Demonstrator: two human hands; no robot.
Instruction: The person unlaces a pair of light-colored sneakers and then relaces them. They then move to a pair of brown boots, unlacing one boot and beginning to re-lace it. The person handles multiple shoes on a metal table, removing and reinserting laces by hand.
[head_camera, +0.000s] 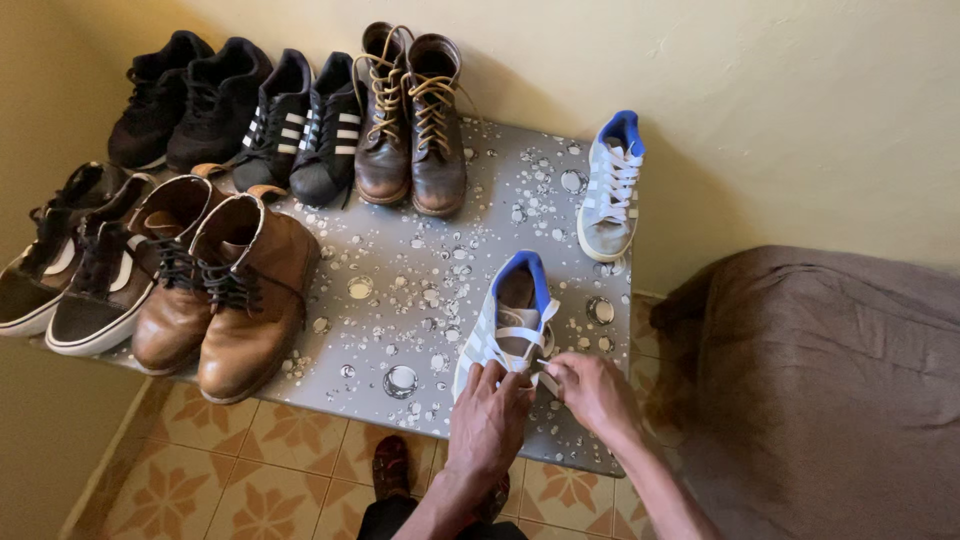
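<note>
Both hands meet over the grey sneaker (505, 325) at the table's (420, 300) near edge: left hand (488, 415) and right hand (592, 392) pinch its white lace (522, 335) for threading, toe facing the person

On the table (420, 290), the near sneaker (510, 320) lies by the front right edge, toe toward the person, with the left hand (490, 415) and right hand (595, 392) on its laces at the front edge. Its mate (612, 185) stands behind it, near the back right corner. The lace-up boots (412, 120) stand at the middle of the back edge, the striped sneakers (305, 125) left of them, and the dark sneakers (185, 95) at the back left corner. The ankle boots (225, 280) sit near the front left; the low shoes (75, 255) seem to overhang the left edge.
</note>
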